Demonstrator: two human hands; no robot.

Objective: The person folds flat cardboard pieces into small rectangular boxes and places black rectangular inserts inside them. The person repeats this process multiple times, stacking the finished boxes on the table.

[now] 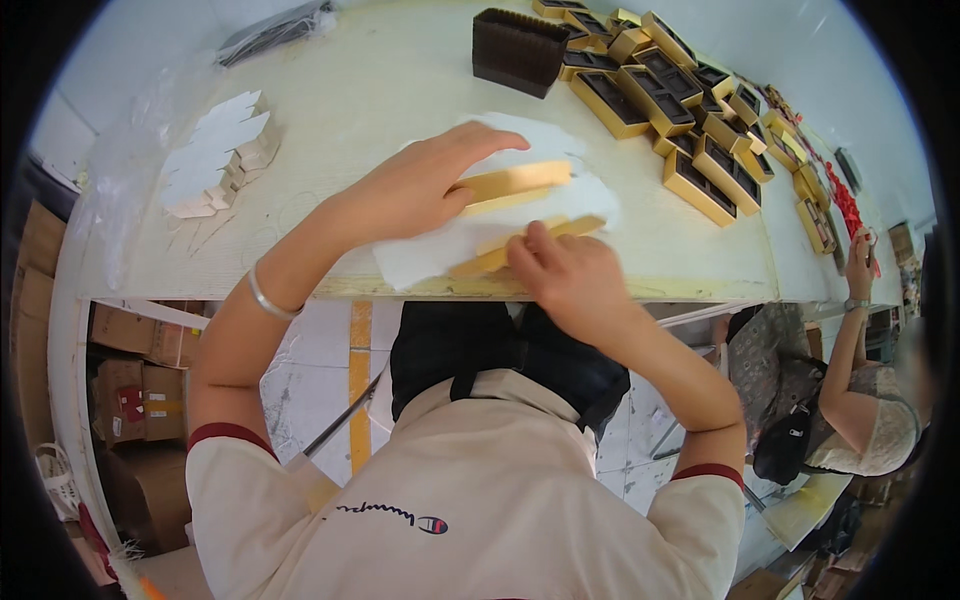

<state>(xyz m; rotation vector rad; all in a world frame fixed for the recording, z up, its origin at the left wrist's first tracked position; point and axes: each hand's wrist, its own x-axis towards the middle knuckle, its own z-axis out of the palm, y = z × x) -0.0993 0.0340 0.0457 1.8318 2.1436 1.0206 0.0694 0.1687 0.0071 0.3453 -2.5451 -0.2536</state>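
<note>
Near the table's front edge lie white sheets (408, 262) with two long gold card pieces on them. The far gold piece (520, 184) has its left end at the thumb of my left hand (415, 180). The fingers of that hand stretch out above the piece, apart from the thumb. My right hand (568, 268) is closed on the near gold piece (490, 258), its thumb and fingers pressed together about its middle. Whether the two pieces are walls of one box, I cannot tell.
Many gold boxes with dark inserts (655, 95) are heaped at the far right beside a stack of dark brown trays (517, 55). White folded cartons (220, 155) stand at left, near clear plastic (130, 170). A co-worker's hand (860, 265) is at the right by red ribbon (845, 205).
</note>
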